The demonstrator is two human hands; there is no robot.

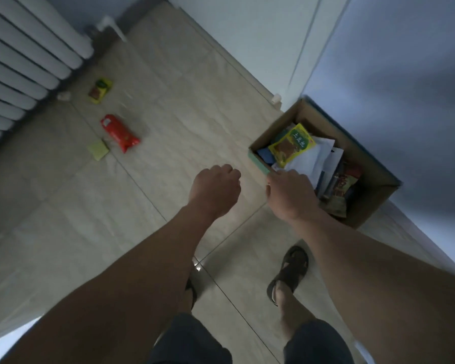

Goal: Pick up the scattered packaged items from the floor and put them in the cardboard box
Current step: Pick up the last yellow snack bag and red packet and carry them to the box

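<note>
The open cardboard box [363,151] stands on the tiled floor at the right, by the wall. A yellow-green snack packet [290,145] lies on top of white and coloured packets inside it. My right hand [290,194] hovers at the box's near corner, fingers curled down, with nothing visible in it. My left hand [216,189] hangs over bare floor left of the box, loosely fisted and empty. Far left on the floor lie a red packet [118,132], a small pale-green packet [98,150] and a yellow packet [100,90].
A white radiator [24,61] runs along the upper left, with a small white scrap [64,95] below it. A white door or panel [260,40] closes the back. My sandalled foot [289,271] stands near the box.
</note>
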